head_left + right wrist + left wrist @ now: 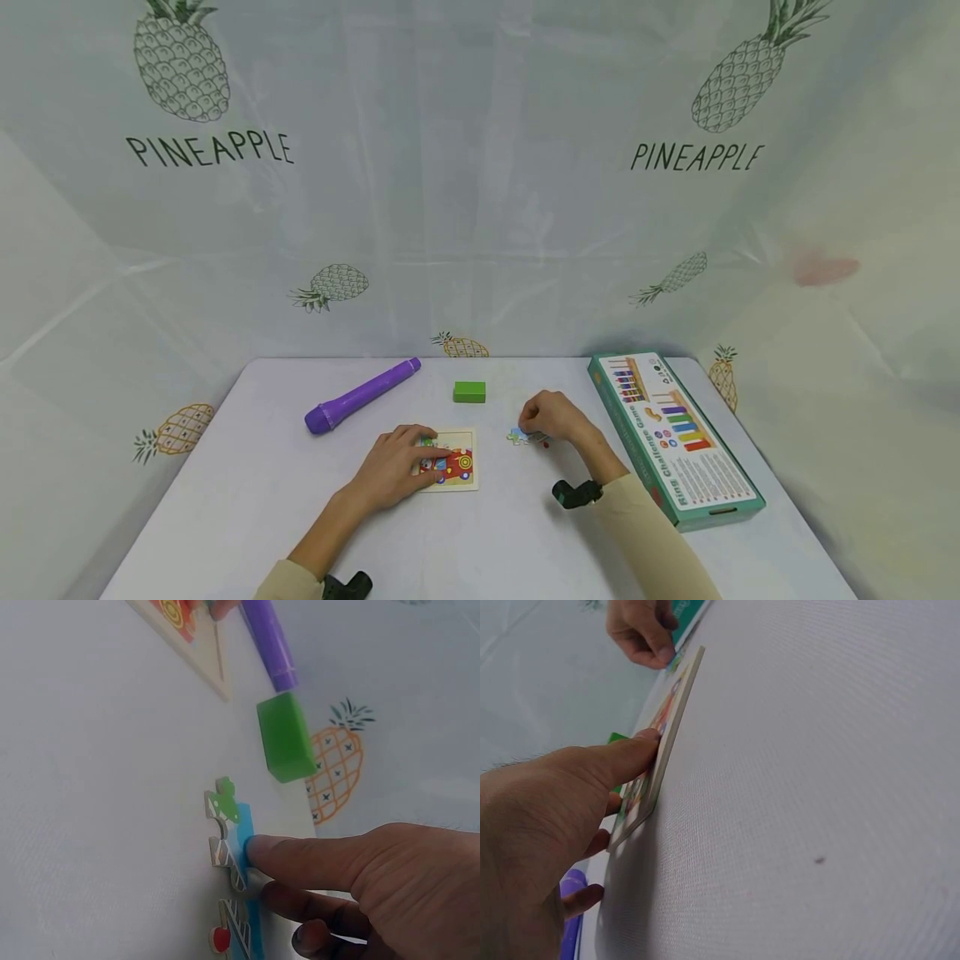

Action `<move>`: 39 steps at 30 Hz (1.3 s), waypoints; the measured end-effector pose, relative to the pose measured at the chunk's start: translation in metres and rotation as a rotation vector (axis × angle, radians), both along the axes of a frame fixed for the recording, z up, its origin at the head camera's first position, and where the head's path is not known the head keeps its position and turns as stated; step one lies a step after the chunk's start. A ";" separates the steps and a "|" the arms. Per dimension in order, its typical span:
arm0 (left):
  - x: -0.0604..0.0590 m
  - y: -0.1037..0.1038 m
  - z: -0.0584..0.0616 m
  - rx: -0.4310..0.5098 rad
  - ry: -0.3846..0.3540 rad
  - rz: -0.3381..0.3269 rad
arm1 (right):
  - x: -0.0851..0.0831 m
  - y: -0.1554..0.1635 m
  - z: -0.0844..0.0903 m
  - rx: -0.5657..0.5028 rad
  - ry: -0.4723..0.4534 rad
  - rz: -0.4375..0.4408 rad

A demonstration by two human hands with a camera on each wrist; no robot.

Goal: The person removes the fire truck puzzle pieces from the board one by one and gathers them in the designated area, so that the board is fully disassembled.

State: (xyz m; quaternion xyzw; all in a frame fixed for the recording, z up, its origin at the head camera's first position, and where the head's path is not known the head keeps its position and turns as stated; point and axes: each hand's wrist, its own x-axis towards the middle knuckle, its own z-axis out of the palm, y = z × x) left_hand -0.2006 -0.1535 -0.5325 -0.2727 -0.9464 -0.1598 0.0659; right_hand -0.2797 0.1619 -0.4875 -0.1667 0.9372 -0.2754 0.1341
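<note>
A small wooden puzzle board (pixel 459 467) with a red car picture lies flat at the table's middle. My left hand (pixel 415 452) rests on its left part with straight fingers. In the left wrist view, my left hand (pixel 622 769) has one fingertip on the board's edge (pixel 676 712). Loose puzzle pieces (pixel 519 436) lie to the right of the board. My right hand (pixel 534 419) hovers over them. In the right wrist view, my right hand (pixel 259 859) has its index fingertip touching a blue and green piece (pixel 229 832). A second piece (pixel 234 934) lies just below it.
A purple flashlight (pixel 360 395) lies at the back left and a green block (pixel 469 391) behind the board. A long green game box (pixel 675 437) runs along the table's right side. Pineapple-print sheeting surrounds the white table (pixel 247 483).
</note>
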 end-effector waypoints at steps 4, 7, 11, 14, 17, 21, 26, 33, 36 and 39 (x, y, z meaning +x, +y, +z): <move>0.000 0.000 0.000 -0.002 -0.003 0.002 | 0.001 -0.001 -0.001 0.002 0.015 -0.004; 0.000 0.000 0.000 -0.001 0.000 0.000 | 0.001 -0.001 -0.002 0.005 0.023 -0.008; 0.000 0.000 0.000 0.002 0.007 -0.001 | 0.001 -0.001 -0.002 0.004 0.023 -0.010; 0.000 0.000 0.000 0.002 0.019 -0.004 | 0.000 -0.001 -0.002 0.006 0.025 -0.008; 0.001 0.000 0.001 -0.001 0.024 -0.004 | 0.001 -0.001 -0.003 0.008 0.026 -0.009; 0.001 0.000 0.003 0.000 0.016 -0.003 | 0.000 -0.001 -0.003 0.007 0.025 -0.015; 0.001 0.000 0.003 -0.002 0.014 -0.005 | 0.001 -0.001 -0.003 0.009 0.029 -0.015; 0.001 -0.001 0.002 -0.004 0.010 -0.008 | 0.001 -0.001 -0.003 0.010 0.036 -0.010; 0.001 -0.001 0.001 -0.012 0.000 -0.005 | 0.002 -0.001 -0.003 0.002 0.037 -0.011; 0.001 -0.001 0.001 -0.018 -0.005 -0.004 | 0.002 0.000 -0.003 -0.017 0.039 -0.019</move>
